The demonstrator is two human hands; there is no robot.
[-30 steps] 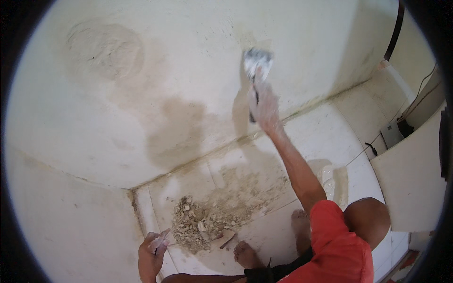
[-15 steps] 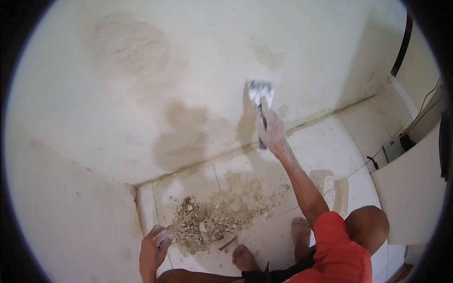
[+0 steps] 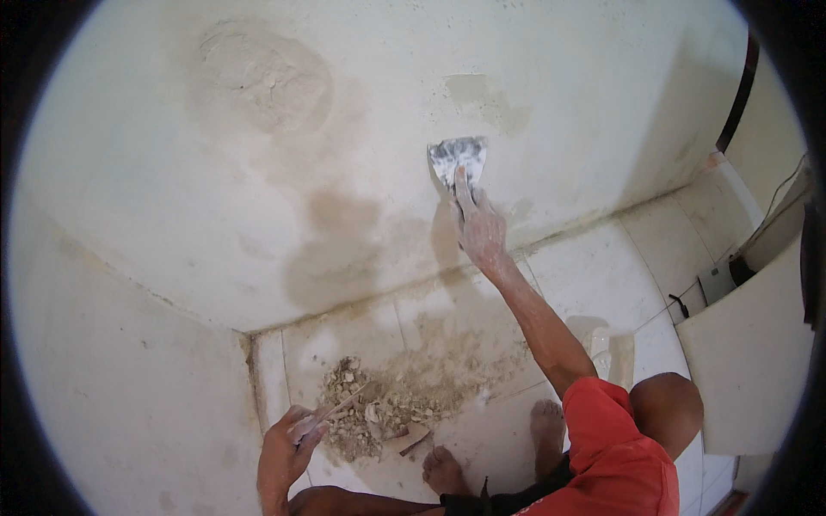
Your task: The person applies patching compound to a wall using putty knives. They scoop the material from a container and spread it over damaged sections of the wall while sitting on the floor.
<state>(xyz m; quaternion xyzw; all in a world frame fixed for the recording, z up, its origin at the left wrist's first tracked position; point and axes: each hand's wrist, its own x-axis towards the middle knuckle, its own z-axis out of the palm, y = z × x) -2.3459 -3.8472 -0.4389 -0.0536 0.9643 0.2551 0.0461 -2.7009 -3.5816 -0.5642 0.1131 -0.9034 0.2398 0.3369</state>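
Observation:
My right hand (image 3: 483, 230), dusted white, is closed round the handle of a putty knife (image 3: 458, 155), with a finger stretched along its blade. White paste smears the broad blade, which lies at the pale wall (image 3: 551, 103). Just above it and to the right is a grey-beige damp-looking patch (image 3: 486, 101). Low on the left, my left hand (image 3: 288, 449) pinches a thin flat piece (image 3: 346, 401), seen nearly edge-on, with white paste near the fingers. Its exact kind cannot be made out.
Plaster rubble (image 3: 370, 408) lies heaped on the tiled floor (image 3: 594, 267) near my bare feet. A rough patch (image 3: 267, 76) marks the upper left wall. A pale container (image 3: 613, 357) stands beside my right knee; a grey box (image 3: 716, 282) with a cable is farther right.
The putty knife has moved slightly left and up, and its blade now faces the wall flatter. My finger now extends onto the blade. My left hand keeps its hold on the thin piece.

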